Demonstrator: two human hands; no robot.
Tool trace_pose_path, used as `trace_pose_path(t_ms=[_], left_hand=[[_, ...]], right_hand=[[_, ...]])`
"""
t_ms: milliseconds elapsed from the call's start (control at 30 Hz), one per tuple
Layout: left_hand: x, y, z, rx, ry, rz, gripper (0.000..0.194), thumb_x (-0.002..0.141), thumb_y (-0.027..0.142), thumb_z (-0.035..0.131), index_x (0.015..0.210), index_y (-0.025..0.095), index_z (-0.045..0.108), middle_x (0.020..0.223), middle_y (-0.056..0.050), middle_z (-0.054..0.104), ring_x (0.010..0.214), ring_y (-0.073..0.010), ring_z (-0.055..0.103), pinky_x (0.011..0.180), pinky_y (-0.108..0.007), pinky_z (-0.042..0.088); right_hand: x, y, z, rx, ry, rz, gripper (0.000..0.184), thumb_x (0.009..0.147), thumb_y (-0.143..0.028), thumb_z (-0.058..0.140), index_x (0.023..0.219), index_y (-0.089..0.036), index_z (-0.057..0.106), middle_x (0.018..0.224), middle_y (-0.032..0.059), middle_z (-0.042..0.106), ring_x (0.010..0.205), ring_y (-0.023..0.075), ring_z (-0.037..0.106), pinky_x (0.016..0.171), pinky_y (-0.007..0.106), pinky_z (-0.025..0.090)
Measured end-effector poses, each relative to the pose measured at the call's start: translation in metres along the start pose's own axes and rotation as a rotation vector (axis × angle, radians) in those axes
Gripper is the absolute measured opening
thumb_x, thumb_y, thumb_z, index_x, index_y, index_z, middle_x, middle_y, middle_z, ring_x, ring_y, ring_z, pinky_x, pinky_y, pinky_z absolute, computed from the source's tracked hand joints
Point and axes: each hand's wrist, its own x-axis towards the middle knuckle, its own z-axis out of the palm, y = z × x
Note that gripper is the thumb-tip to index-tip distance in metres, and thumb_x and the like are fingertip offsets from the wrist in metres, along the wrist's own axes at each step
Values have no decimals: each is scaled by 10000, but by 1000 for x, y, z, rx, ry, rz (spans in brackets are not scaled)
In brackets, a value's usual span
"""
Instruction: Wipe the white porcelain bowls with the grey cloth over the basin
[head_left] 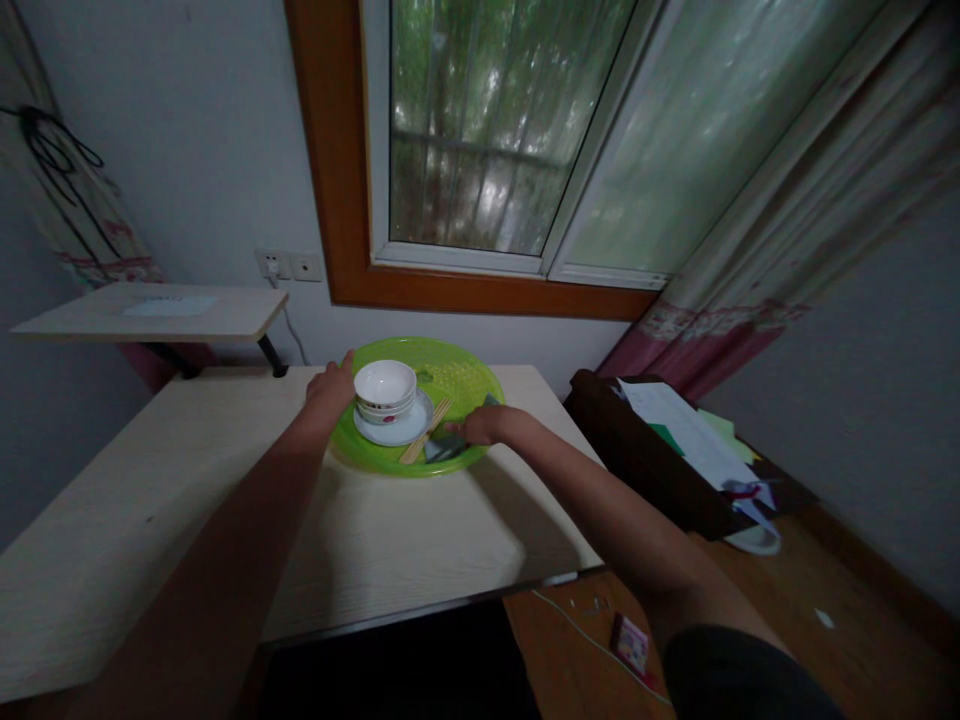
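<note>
A round green tray lies on the pale wooden table. At its left rim is my left hand, its thumb side toward the bowls, with the fingers closed at the edge. On the tray's right side my right hand presses down on a grey cloth, which shows on both sides of the hand. Stacked white bowls stand on a white plate at the tray's left. Wooden chopsticks lie slantwise between the plate and the cloth.
A small raised shelf stands at the table's back left, below wall sockets. The window is behind the table. To the right, a dark brown box holds papers. A white cable runs across the floor.
</note>
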Motion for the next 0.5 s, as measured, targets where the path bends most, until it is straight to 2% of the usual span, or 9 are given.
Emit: trace_pose_path(t_ms=[100, 267, 400, 500], left_hand=[[-3, 3, 3, 7, 17, -37, 678, 1020, 403, 280, 1661, 213, 165, 1427, -264, 533, 1209, -396, 620, 990, -507, 498], [-8, 7, 9, -16, 48, -74, 681, 1007, 332, 285, 1664, 200, 162, 1527, -266, 421, 1207, -410, 603, 987, -535, 500], [-15, 4, 13, -43, 85, -22, 693, 981, 291, 343, 1651, 169, 215, 1592, -257, 362, 1319, -433, 530, 1013, -535, 505], [-26, -3, 16, -83, 154, 41, 712, 966, 271, 382, 1643, 129, 212, 1620, -246, 355, 1456, -390, 431, 1133, -508, 445]], right_hand=[[2, 15, 0, -189, 113, 84, 637, 1074, -540, 332, 1190, -93, 771, 1222, 232, 741, 1244, 391, 662, 1077, 537, 491], [11, 41, 10, -360, 311, -11, 517, 1087, -380, 342, 1116, -122, 789, 1201, 190, 760, 1299, 327, 633, 1228, 498, 324], [23, 60, 15, -420, 440, -30, 519, 1083, -357, 342, 1009, -146, 810, 1140, 182, 780, 1386, 304, 566, 1225, 483, 341], [31, 68, 13, -410, 491, -17, 545, 1091, -351, 295, 1074, -139, 798, 1206, 182, 761, 1477, 297, 465, 1215, 480, 361]])
